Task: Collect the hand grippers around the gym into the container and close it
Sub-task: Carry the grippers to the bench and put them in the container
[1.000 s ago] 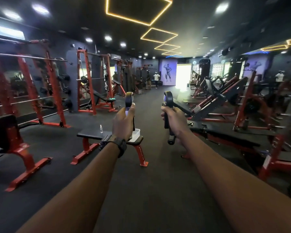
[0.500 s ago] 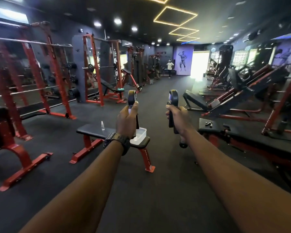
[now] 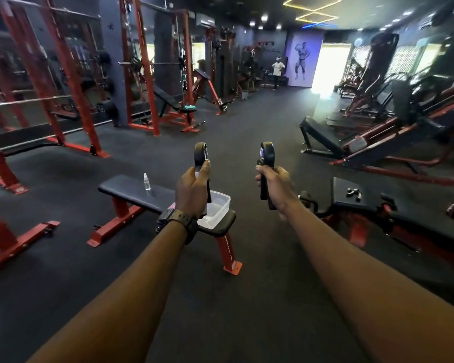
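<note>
Two hand grippers are up and in view, one in each fist: the left hand (image 3: 193, 191) curls round the handles of the left hand gripper (image 3: 201, 163), and the right hand (image 3: 275, 186) wraps the handles of the right hand gripper (image 3: 266, 169), both held upright with the spring coil at the top. These look like light, rigid tools, hard plastic handles on a steel spring, nothing fragile about them; the handles are the natural place to hold, and squeezed together they should sit compact and steady, though the spring will likely push back if the fingers ease off. Straight ahead, just beyond the left hand, sits the clear container (image 3: 220, 209) on the near end of the flat bench (image 3: 131, 189), its top open, with no lid to be seen from here. A small clear bottle (image 3: 147, 181) stands further along the same bench, well apart from the container, so it should not interfere with a drop. Off to the right, a dark pad (image 3: 351, 203) carries what looks like another gripper (image 3: 353, 193), too small to be sure. Red racks and machines line both sides, a person stands far down the aisle, and the floor between the hands and the bench is open.
</note>
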The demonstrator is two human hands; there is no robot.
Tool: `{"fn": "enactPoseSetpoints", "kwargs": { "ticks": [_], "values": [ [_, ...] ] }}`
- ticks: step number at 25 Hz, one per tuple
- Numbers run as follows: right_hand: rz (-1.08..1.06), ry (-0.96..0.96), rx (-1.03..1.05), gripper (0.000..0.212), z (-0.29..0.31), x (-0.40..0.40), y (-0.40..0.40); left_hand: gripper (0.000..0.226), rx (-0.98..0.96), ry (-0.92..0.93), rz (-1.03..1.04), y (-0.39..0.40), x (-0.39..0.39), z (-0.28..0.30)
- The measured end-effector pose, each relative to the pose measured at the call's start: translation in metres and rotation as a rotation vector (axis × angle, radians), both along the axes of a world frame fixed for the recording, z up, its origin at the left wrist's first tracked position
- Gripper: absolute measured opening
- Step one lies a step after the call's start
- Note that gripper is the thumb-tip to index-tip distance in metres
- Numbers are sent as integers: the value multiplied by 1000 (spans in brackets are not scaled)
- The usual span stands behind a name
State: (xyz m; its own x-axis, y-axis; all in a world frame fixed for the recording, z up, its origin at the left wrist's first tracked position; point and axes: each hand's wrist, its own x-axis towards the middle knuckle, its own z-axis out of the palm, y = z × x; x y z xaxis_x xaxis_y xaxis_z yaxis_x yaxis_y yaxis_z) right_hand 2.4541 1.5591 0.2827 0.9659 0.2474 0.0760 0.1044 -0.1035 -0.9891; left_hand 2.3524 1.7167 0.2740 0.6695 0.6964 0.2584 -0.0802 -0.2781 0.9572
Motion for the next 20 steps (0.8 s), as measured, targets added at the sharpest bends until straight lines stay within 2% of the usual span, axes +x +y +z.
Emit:
{"fn": "enactPoseSetpoints", "kwargs": {
  "ticks": [10, 13, 16, 20],
  "values": [
    [167, 94, -61, 41, -83, 257, 97, 46, -8, 153, 168, 79, 221, -67],
    [231, 145, -131, 43, -102, 325, 124, 54, -43, 195, 250, 95, 277, -84],
    [285, 170, -181, 41, -117, 379, 156, 59, -88, 226, 303, 117, 322, -98],
    [368, 166, -266, 43, -141, 447, 211, 55, -131, 242, 362, 161, 384, -124]
  ]
}}
